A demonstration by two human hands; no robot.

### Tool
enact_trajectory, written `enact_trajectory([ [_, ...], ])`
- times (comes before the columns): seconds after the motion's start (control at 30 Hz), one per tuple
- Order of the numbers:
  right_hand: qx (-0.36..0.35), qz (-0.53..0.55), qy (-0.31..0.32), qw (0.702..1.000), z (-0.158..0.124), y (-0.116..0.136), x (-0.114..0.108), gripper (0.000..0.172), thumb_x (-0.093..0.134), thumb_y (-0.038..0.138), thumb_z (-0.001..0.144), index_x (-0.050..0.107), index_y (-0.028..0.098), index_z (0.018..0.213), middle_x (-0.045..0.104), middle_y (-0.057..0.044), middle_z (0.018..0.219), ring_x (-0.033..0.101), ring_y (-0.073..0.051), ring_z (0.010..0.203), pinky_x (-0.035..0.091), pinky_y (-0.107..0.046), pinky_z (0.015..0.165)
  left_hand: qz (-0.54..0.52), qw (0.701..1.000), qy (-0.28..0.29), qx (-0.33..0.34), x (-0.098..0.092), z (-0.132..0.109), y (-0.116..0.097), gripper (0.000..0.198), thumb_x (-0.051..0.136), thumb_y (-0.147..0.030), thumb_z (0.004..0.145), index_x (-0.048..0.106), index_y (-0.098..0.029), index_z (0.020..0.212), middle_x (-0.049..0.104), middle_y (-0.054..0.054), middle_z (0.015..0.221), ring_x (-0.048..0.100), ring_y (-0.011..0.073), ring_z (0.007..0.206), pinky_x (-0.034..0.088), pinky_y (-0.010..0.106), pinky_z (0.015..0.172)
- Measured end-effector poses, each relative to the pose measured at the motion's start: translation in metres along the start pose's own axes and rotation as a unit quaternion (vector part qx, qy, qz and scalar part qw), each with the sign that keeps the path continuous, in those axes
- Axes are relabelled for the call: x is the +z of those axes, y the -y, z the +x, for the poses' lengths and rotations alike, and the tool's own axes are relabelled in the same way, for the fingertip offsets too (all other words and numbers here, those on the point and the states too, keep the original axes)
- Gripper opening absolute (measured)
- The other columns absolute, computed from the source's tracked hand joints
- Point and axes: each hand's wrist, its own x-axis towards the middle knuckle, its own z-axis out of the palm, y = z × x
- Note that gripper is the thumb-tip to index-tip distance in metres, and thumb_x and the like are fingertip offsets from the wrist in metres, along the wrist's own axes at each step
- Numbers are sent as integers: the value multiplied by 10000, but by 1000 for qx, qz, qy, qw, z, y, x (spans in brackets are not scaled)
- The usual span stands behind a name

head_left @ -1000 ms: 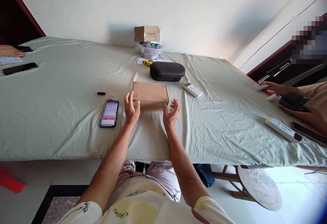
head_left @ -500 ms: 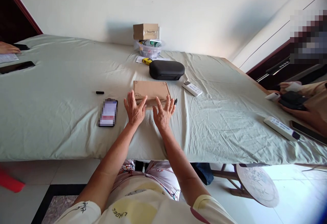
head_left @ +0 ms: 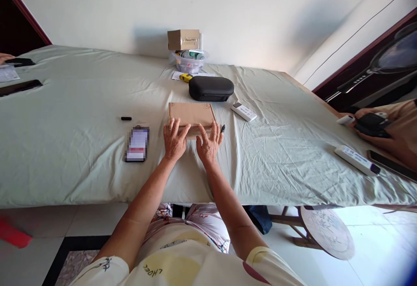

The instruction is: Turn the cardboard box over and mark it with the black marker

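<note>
A small flat cardboard box (head_left: 190,113) with scribbled drawings at its far corners lies on the cloth in front of me. On its near left edge rest the fingers of my left hand (head_left: 176,140), fanned out. My right hand (head_left: 209,142) presses the near right edge with its fingers spread as well. Both thumbs point inward along the front of the box, and the hands hide its near corners. Just beyond my right little finger shows the dark end of a marker (head_left: 223,128). A small black cap (head_left: 126,118) and a phone (head_left: 137,144) lie left of my left hand.
A black zip case (head_left: 211,88) and white device (head_left: 244,112) lie beyond the box. Behind stand a yellow tape measure (head_left: 186,77), plastic tub (head_left: 190,63) and another carton (head_left: 183,39). Other people's hands hold things at right (head_left: 374,125) and rest far left. A round stool (head_left: 327,234) stands below.
My left hand has shifted a little right, its fingers now closer together on the box edge. The right hand stays nearly in place. The view has moved slightly.
</note>
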Motion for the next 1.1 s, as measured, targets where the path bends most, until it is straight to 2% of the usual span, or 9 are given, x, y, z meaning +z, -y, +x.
enact_trajectory([
  [0.07,13,16,-25,999,1,-11,1,542,516,252,1010,567,368,1537,344,-93,1741,285,-373,1632,335,-708,1249,-2,1000,0,1,1,0,1,504,586,-173,952,703,-342,1413,513,86,1680,305,332,1660,132,684,1351],
  [0.27,36,138,-69,987,4,-33,5,516,441,229,999,595,275,1489,552,-154,1458,580,-280,1361,583,-522,1071,1,1000,1,4,2,-1,3,511,587,-153,945,699,-333,1410,492,100,1691,291,343,1664,134,689,1347],
  [0.4,27,172,-84,981,3,-28,2,431,469,268,1002,675,265,1380,634,-133,1246,648,-257,1179,637,-455,934,6,999,-23,-26,1,-1,5,522,624,-177,938,678,-300,1442,367,126,1761,215,383,1683,162,711,1330],
  [0.5,12,190,-67,979,-2,-17,-1,381,478,288,1014,724,273,1304,651,-112,1111,669,-234,1024,653,-400,815,3,998,-36,-54,3,0,9,556,645,-239,949,633,-276,1503,305,149,1783,198,415,1681,192,715,1319],
  [0.6,-39,206,-41,977,-8,-3,-1,387,471,268,1024,731,277,1311,672,-112,1085,684,-228,1001,659,-412,865,-15,998,-31,-51,9,-1,14,537,620,-329,988,618,-251,1519,362,165,1750,270,403,1658,264,658,1319],
  [0.7,-97,220,-1,971,-14,10,1,417,471,247,1038,691,272,1391,703,-127,1142,706,-227,1062,649,-418,958,-50,998,-19,-24,14,-4,16,481,526,-417,1052,642,-249,1488,436,162,1701,376,365,1614,342,583,1308],
  [0.77,-118,232,22,965,-16,16,2,449,459,241,1047,648,267,1454,712,-138,1190,714,-224,1089,653,-395,953,-74,997,-16,2,16,-5,15,462,468,-451,1081,674,-254,1444,471,160,1670,450,338,1572,384,531,1294],
  [0.93,-103,227,50,967,-17,17,2,508,431,218,1038,615,265,1508,720,-131,1236,721,-207,1101,648,-343,939,-104,993,-3,58,14,-8,12,438,494,-475,1082,688,-263,1413,513,157,1627,525,308,1510,457,466,1243],
  [1.1,-57,184,61,979,-15,17,-1,469,432,232,1031,692,265,1421,756,-102,1158,739,-183,996,632,-310,923,-75,996,17,39,13,-7,10,415,535,-429,1068,668,-254,1421,599,152,1526,572,289,1444,468,464,1232],
])
